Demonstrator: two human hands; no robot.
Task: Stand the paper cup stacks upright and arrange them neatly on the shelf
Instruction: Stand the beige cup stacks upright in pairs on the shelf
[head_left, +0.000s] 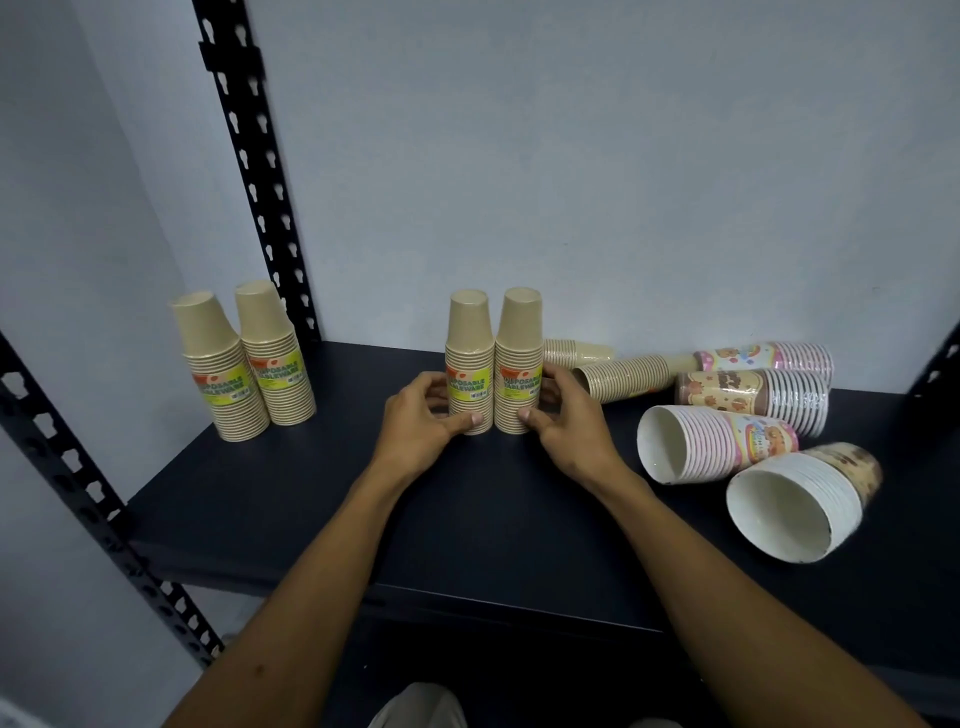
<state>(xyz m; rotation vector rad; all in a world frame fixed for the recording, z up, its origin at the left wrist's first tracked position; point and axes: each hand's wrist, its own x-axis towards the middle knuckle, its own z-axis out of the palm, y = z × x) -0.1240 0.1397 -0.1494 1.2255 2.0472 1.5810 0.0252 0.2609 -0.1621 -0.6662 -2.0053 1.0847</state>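
Left hand (422, 415) and right hand (567, 415) are gripping 2 upright kraft cup stacks (493, 364) mid-shelf (311, 493), touching side by side, bases up. 2 more kraft stacks (244, 364) are standing upright at left. 6 stacks are lying on their sides at right: 2 kraft stacks (623, 376), 4 printed stacks (753, 415), the nearest 2 with mouths facing front-left.

- We read "DISPOSABLE TABLEWARE" on the yellow-green labels (469, 383) of 4 upright tan cup stacks (468, 364).
- We cannot read the lettering on the patterned cup stacks (753, 395) lying at right.
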